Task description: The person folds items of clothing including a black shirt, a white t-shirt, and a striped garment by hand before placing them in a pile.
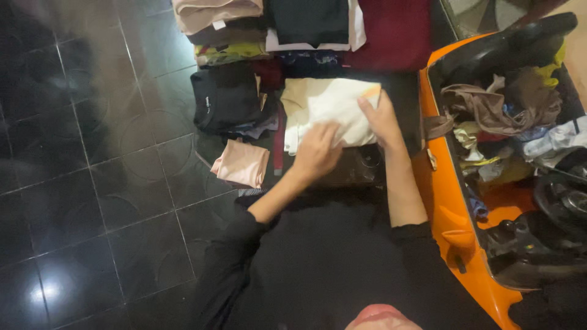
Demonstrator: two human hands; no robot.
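Note:
A folded cream garment (324, 107) lies on the dark floor right in front of me, with an orange edge at its top right corner. My left hand (316, 151) presses flat on its lower middle part. My right hand (380, 120) grips its right edge, thumb on top. Both of my forearms come out of black sleeves.
Folded clothes lie around: a black one (225, 98), a small pink one (242, 163), a dark red one (394, 33), beige and dark piles (215, 13) at the top. On the right stands an orange toy car (449, 214) filled with crumpled clothes (501, 116). Glossy black floor tiles (92, 171) stretch left.

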